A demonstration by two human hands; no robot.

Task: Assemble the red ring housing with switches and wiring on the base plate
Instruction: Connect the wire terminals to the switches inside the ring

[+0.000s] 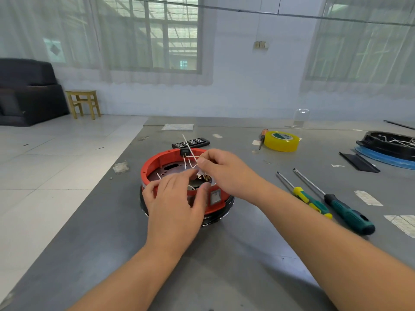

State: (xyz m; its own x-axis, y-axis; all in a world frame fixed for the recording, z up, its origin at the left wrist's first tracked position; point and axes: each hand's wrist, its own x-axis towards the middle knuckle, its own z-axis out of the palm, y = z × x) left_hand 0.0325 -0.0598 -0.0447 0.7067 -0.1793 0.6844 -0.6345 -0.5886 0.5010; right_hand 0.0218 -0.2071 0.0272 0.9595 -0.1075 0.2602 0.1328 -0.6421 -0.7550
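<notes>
Red ring housing (161, 161) on black base plate (221, 215), mid grey table (224, 265). Right hand (226, 173) pinches white wires (190, 153). Left hand (177, 205) fingers straight, resting on near rim, blocking interior. Two screwdrivers (336, 205), yellow tape roll (281, 141) right; bit case (190, 142) behind.

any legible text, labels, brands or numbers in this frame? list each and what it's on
Nothing reads clearly in the head view.
Yellow tape roll: green and white core label carries print, too blurred to read.
Switch on the red ring housing: a faint mark, too small to make out.
Black bit case: no legible marking.
White paper scraps on the table: no readable print.
</notes>
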